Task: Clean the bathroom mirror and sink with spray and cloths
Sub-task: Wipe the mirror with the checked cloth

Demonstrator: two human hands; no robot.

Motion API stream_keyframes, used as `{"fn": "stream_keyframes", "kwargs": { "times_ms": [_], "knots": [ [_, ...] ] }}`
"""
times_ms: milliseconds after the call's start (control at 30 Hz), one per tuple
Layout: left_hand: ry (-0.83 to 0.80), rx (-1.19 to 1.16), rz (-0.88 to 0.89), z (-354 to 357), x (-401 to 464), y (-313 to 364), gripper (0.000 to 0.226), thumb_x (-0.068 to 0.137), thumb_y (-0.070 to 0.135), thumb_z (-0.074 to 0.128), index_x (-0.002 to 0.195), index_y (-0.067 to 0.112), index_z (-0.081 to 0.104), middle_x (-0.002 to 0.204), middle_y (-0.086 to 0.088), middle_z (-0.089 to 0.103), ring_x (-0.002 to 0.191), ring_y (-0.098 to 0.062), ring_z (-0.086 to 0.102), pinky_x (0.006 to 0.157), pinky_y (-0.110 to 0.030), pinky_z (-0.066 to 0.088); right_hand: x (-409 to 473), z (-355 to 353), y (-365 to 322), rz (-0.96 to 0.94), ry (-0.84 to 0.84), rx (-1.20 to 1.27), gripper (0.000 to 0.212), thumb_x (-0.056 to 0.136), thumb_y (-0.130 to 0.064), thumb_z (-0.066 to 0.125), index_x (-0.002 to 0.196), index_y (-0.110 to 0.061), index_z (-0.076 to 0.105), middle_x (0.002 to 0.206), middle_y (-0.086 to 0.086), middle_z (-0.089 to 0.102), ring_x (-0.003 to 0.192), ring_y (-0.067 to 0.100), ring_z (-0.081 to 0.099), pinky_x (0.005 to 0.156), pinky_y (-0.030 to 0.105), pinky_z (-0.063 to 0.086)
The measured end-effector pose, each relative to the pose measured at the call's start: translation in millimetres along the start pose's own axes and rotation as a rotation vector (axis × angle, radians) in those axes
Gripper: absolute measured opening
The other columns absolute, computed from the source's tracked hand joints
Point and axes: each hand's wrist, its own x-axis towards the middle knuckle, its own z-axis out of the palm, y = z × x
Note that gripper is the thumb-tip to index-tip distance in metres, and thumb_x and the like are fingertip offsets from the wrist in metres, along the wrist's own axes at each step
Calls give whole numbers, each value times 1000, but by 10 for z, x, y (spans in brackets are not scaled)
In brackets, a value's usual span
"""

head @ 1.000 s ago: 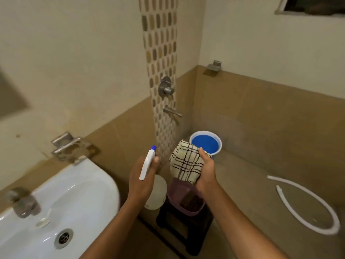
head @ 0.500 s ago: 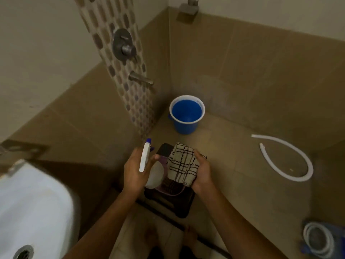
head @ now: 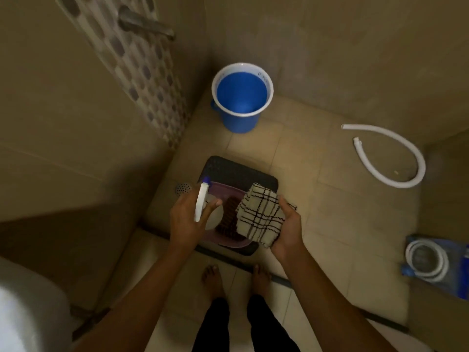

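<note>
Overhead, a person is standing barefoot on the tiled bathroom floor, both arms reaching out over a dark stool (head: 261,177). The left hand (head: 189,222) is gripping one white spray bottle (head: 203,207) by its neck, fingers curled round it, its blue-tipped nozzle pointing away from the body. The right hand (head: 286,231) is holding one folded cream cloth (head: 258,214) crossed with dark checked lines, thumb lying along its right edge and fingers curled beneath. Both items are hanging just above a purple tub (head: 237,243) sitting on the stool, with a dark ribbed object lying inside it — too dim to identify.

One blue bucket (head: 239,120) with a white rim is standing in the corner beyond the stool; faint marks are showing on the inside of the rim, too blurred to read. One loose white hose (head: 416,161) is curling on the floor to the right, well apart from the stool, and a second white hose (head: 426,260) is lying coiled on a blue object at the right edge. No label on the bottle is legible.

One round floor drain (head: 182,188) is showing just left of the stool. One metal spout (head: 146,22) is jutting from the patterned wall strip, and the white sink (head: 28,313) is edging into the lower left corner — away from both hands.
</note>
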Motion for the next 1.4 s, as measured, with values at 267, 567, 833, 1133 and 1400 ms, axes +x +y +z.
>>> {"fn": "stream_keyframes", "kwargs": {
  "times_ms": [267,567,833,1133,1400],
  "knots": [
    [-82,-24,40,429,139,-679,71,82,72,53,106,6,65,95,-10,68,86,-20,59,74,-21,41,437,-129,212,2,32,41,52,99,-41,44,132,-4,59,128,21,64,123,39,57,109,56,39],
    [-56,-88,67,650,183,-895,56,84,56,63,105,5,66,93,5,60,86,-6,54,80,-2,37,674,-153,337,9,47,42,48,102,-39,38,128,-5,60,127,20,64,121,37,58,110,55,38],
    [-124,-62,84,630,221,-933,38,80,50,68,87,13,60,80,8,55,73,-9,53,72,-3,37,663,-71,441,17,46,39,49,100,-38,41,131,-5,58,129,21,63,123,39,57,110,57,37],
    [-265,46,-96,278,44,-668,51,84,29,75,129,14,57,111,-5,65,95,-9,54,78,-25,45,264,176,206,15,-95,-31,52,85,-16,56,135,-3,55,133,23,60,124,40,56,107,60,40],
    [-75,419,37,-368,-271,45,64,100,47,45,151,12,28,157,-12,33,146,-28,29,119,-49,24,-474,650,-23,76,-223,-49,47,85,-20,51,128,-2,60,127,23,64,117,41,60,96,54,50]
  ]
}}
